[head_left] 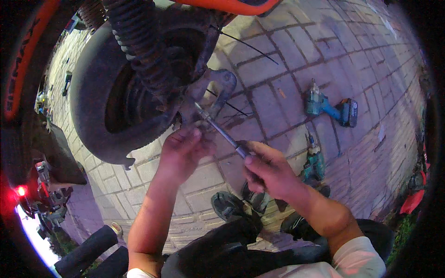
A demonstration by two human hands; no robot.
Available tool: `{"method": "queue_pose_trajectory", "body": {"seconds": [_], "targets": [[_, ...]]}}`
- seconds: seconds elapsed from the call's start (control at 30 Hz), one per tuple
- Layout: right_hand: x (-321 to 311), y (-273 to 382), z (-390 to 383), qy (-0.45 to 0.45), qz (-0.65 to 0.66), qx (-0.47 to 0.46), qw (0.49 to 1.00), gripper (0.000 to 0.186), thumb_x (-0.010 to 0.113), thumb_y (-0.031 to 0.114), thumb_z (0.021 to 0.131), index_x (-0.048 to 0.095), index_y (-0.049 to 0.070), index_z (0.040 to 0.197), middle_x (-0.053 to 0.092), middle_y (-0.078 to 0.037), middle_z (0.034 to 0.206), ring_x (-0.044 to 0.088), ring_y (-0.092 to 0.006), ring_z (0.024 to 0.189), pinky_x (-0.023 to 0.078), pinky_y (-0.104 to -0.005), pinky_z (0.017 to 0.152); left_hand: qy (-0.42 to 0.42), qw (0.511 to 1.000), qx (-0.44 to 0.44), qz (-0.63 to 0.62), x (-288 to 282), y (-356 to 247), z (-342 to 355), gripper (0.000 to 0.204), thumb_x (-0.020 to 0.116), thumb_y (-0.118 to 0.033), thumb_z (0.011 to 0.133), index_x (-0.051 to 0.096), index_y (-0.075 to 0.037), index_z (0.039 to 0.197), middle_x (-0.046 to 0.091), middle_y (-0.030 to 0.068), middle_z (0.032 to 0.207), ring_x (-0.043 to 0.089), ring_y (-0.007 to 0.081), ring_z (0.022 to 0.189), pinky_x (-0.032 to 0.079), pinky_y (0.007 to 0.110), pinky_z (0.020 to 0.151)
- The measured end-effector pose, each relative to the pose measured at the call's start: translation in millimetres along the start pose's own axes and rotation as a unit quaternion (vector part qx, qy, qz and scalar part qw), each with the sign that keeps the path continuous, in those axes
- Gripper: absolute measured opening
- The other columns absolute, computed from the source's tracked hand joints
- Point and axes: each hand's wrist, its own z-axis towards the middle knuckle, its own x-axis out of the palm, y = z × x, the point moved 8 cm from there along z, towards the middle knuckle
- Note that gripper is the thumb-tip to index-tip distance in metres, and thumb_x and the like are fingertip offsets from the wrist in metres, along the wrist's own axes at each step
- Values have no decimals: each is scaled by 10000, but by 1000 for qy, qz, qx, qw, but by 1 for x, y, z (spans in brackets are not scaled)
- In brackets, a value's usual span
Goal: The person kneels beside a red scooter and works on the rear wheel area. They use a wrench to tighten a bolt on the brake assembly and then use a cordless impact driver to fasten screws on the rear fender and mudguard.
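Observation:
In my right hand [271, 169] is a screwdriver [225, 134] with a long metal shaft, its fingers wrapped round the handle end. The shaft points up and left, and its tip is beside a worn metal bracket [222, 83] at the wheel hub. My left hand [183, 150] is just below the bracket, left of the shaft, with thumb and fingers pinched together. Whatever those fingers hold is too small and blurred to tell. Behind them stands a dusty black wheel [90, 102] with a thick coil-spring shock absorber [132, 41] in front of it.
A teal cordless drill [324, 104] with a black battery lies on the paving at the right; a second green power tool [314, 164] lies closer. A thin black cable [250, 46] sticks out past the bracket. Another person's legs [88, 250] show at the lower left.

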Motion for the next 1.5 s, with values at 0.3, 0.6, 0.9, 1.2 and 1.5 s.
{"method": "queue_pose_trajectory", "body": {"seconds": [0.3,0.6,0.9,1.2,1.5], "targets": [[-38,65,-17,-15,-406,-331,852,359,600,153,816,573,-31,1123,612,-54,873,527,-98,697,432,-242,631,-60,991,71,-100,10,-12,16,200,563,-155,890,564,-60,1065,617,92,1037,613,231,941,518,373,796],[-43,84,-22,12,-444,-288,848,330,577,95,791,591,-20,1100,578,-41,686,503,-94,568,409,-233,541,-48,988,77,-125,20,-10,22,219,560,-204,895,568,-94,1084,613,82,1068,595,227,994,507,393,849],[-61,60,-6,47,-294,-173,939,359,559,124,825,556,-18,1155,614,-47,784,534,-100,657,436,-245,603,-75,993,77,-55,13,-11,24,219,564,-194,895,560,-105,1095,619,72,1042,604,218,973,524,376,775],[-47,45,5,-29,-310,-222,924,348,554,89,831,551,-13,1164,606,-63,1006,537,-104,911,435,-259,810,-189,971,142,45,17,-15,25,223,559,-194,893,541,-83,1085,594,44,900,589,144,785,484,259,582],[-38,40,21,-47,-318,-210,923,360,571,114,828,553,-8,1167,610,-50,957,524,-89,840,434,-248,764,-209,924,195,255,34,-26,16,253,557,-63,842,518,-20,1089,516,-11,725,444,51,556,364,205,432]]}}
